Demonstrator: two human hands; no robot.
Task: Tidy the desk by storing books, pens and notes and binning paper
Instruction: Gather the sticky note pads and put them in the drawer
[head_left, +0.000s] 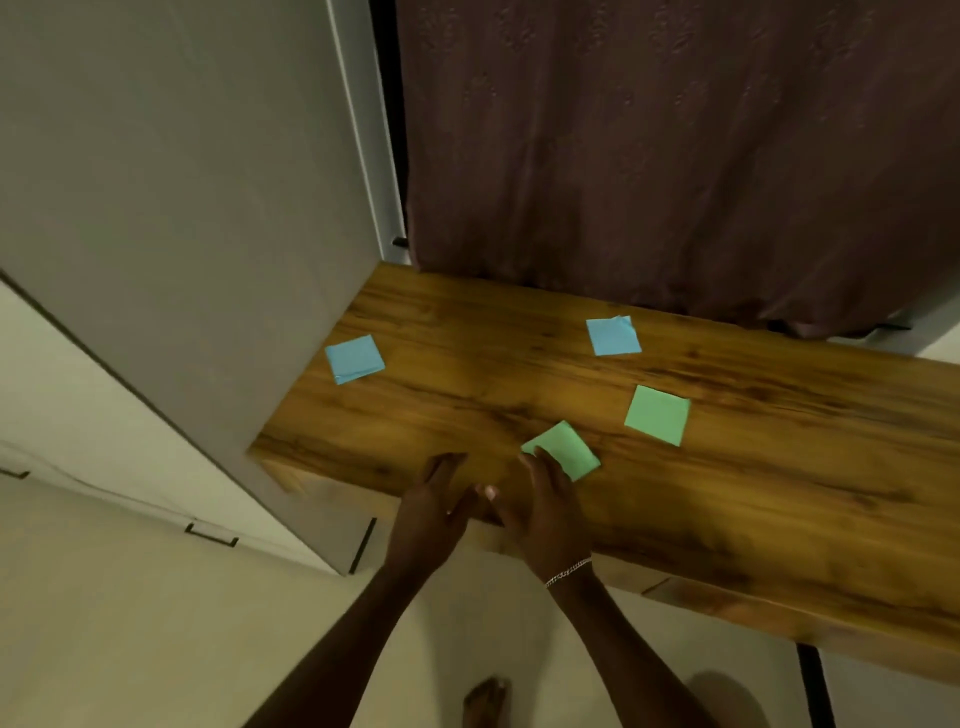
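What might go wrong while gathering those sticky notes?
The right hand touches the near green note, close to the desk front edge; a push may slide it onto the floor. The bent-cornered blue note might crease when stacked. The blue note by the cabinet could be missed.

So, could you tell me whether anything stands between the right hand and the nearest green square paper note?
Nothing visible does: the right hand touches that green square paper note with its fingers, on the wooden desk.

A dark curtain (675, 156) hangs behind; left of it stands a grey cabinet (182, 208), with pale floor (156, 623) below.
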